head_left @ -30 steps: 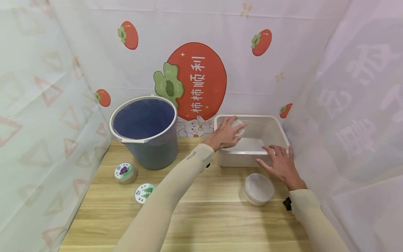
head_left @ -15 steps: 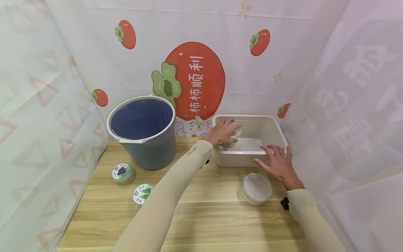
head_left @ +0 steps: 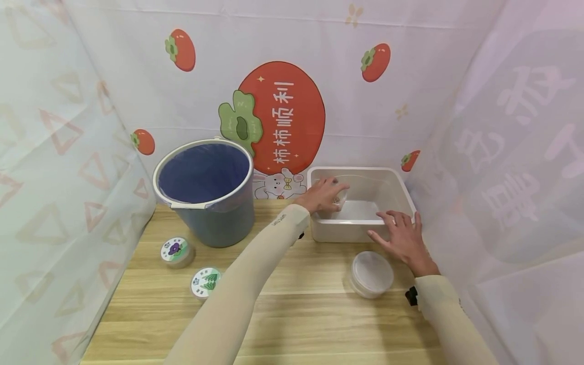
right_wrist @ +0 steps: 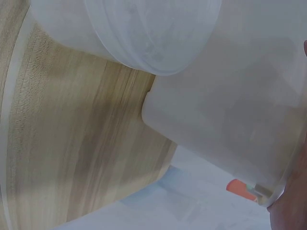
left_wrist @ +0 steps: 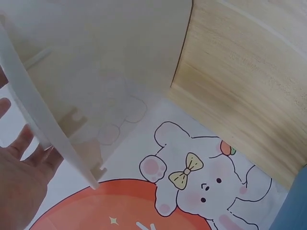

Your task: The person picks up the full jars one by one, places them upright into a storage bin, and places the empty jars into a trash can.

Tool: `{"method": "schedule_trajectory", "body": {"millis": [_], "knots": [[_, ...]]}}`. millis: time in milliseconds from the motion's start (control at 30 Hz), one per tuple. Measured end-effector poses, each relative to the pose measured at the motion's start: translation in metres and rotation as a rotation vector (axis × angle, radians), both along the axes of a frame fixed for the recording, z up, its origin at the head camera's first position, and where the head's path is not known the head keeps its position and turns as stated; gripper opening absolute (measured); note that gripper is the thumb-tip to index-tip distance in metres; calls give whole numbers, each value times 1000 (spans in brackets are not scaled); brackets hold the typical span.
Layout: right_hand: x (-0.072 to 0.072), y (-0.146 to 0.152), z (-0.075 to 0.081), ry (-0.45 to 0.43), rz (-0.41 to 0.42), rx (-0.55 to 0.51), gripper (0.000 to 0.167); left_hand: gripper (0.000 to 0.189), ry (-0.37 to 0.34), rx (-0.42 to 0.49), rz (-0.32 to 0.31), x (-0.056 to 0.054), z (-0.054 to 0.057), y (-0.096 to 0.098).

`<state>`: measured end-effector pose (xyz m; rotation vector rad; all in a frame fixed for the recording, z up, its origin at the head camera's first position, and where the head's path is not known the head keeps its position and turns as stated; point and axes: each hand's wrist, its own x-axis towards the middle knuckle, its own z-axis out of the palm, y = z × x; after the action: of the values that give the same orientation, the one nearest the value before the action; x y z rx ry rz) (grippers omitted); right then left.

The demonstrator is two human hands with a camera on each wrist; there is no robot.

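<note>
My left hand (head_left: 325, 195) reaches over the left side of a white plastic bin (head_left: 360, 222), fingers bent round a small clear tub (head_left: 341, 197). Much of the tub is hidden by the hand, and its base is low inside the bin. In the left wrist view, fingers of the left hand (left_wrist: 29, 177) show past the bin's rim (left_wrist: 43, 120). My right hand (head_left: 405, 237) holds the bin's front rim near the right corner, thumb outside and fingers over the edge. A lidded translucent tub (head_left: 372, 274) stands on the table just in front of the bin.
A blue-grey bucket (head_left: 219, 218) with a pale rim stands at the back left. Two round tubs stand before it, one with a purple-flower lid (head_left: 174, 249), the other with a green-leaf lid (head_left: 205, 282), partly behind the left sleeve (head_left: 242, 284). Printed cloth walls enclose the wooden table (head_left: 319, 324).
My left hand has lowered the clear tub deeper into the bin, its fingers tilting down at the left side. The right hand stays at the front rim. The view has shifted slightly.
</note>
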<state>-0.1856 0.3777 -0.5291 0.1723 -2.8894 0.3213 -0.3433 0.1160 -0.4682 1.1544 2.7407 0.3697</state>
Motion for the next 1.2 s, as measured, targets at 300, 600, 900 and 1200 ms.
{"method": "schedule_trajectory", "body": {"millis": [300, 600, 900, 1200], "knots": [[-3, -3, 2, -5, 2, 11, 73, 72, 33, 13, -21, 1, 5, -5], [-1, -2, 2, -12, -4, 14, 73, 62, 58, 28, -49, 13, 8, -12], [2, -2, 0, -28, -9, 1, 73, 60, 85, 29, -67, 20, 8, -20], [2, -4, -1, -8, -2, -3, 72, 57, 157, 44, -123, 28, 6, -35]]}}
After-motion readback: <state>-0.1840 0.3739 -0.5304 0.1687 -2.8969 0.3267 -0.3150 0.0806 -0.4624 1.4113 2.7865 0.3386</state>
